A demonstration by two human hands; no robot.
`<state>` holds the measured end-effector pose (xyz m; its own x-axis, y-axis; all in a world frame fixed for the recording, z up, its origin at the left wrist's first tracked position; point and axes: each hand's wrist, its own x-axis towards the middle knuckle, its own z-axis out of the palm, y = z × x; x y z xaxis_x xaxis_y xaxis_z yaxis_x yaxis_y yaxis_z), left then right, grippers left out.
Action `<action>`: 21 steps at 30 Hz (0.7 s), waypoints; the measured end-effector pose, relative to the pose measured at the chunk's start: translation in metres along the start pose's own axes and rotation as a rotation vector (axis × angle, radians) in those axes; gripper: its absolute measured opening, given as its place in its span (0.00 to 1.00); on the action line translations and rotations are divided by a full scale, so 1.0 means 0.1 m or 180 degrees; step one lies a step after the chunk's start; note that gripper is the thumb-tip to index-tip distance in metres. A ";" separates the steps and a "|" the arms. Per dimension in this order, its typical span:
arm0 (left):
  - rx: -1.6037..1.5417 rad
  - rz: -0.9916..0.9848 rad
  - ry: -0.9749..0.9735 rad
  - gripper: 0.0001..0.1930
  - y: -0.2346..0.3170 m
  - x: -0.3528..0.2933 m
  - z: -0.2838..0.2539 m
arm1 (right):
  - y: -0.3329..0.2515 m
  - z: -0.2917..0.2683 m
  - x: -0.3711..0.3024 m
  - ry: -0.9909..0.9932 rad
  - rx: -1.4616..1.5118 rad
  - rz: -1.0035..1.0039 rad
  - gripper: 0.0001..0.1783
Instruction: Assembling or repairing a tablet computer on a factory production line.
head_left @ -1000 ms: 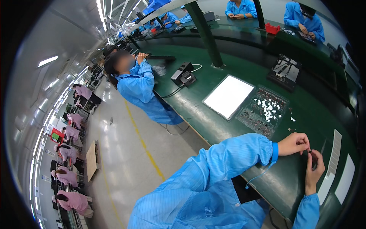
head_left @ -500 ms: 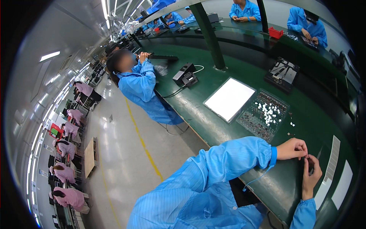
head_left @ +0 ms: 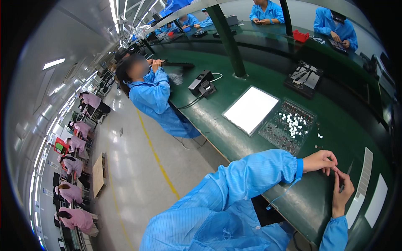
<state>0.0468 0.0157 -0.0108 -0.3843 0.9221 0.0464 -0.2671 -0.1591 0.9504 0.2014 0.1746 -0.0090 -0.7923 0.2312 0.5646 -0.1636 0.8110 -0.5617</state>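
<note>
Over the right part of the green bench, my left hand [head_left: 319, 162] pinches with thumb and index finger; whatever lies in the pinch is too small to make out. Its fingertips meet those of my right hand [head_left: 341, 194]. A slim dark pointed tool [head_left: 349, 178], looking like tweezers, is held in my right hand, its tip pointing away from me. To the left of my hands lies a clear plastic tray [head_left: 274, 140] with rows of small dark parts and a loose heap of small white pieces [head_left: 294, 125]. A few bits lie beside the tray.
A white sheet in a clear frame [head_left: 250, 109] lies left of the tray. Pale strips [head_left: 363, 184] are right of my hands. Farther back are a black device with exposed insides [head_left: 305, 78], a black box with cables [head_left: 202, 83] and a green post [head_left: 228, 42]. A co-worker [head_left: 146, 90] sits at left.
My hands have shifted only slightly; the fingertips still meet. The dark tool shows more plainly above my right hand. The whole view has moved a little.
</note>
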 end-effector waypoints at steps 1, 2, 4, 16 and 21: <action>0.0003 0.0004 -0.0009 0.10 0.01 0.02 -0.01 | 0.01 0.01 0.00 0.0050 0.0035 -0.0029 0.07; -0.0072 -0.0032 0.0016 0.10 0.00 0.02 -0.01 | 0.01 0.01 -0.02 0.0088 0.0072 -0.0053 0.07; -0.0157 -0.0066 0.0031 0.10 0.01 0.02 -0.01 | -0.03 -0.01 -0.01 0.0109 0.0131 -0.0093 0.07; -0.0209 -0.0211 -0.0029 0.13 0.07 0.00 0.00 | -0.06 0.01 0.00 0.0062 0.0413 0.0377 0.10; -0.0255 -0.0258 -0.0047 0.13 0.09 -0.01 -0.02 | -0.09 0.03 0.02 0.0181 0.0482 0.0572 0.12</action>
<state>0.0433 0.0124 -0.0030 -0.3456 0.9381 -0.0247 -0.3668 -0.1108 0.9237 0.1996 0.1658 -0.0047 -0.7830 0.3979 0.4782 -0.1127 0.6652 -0.7381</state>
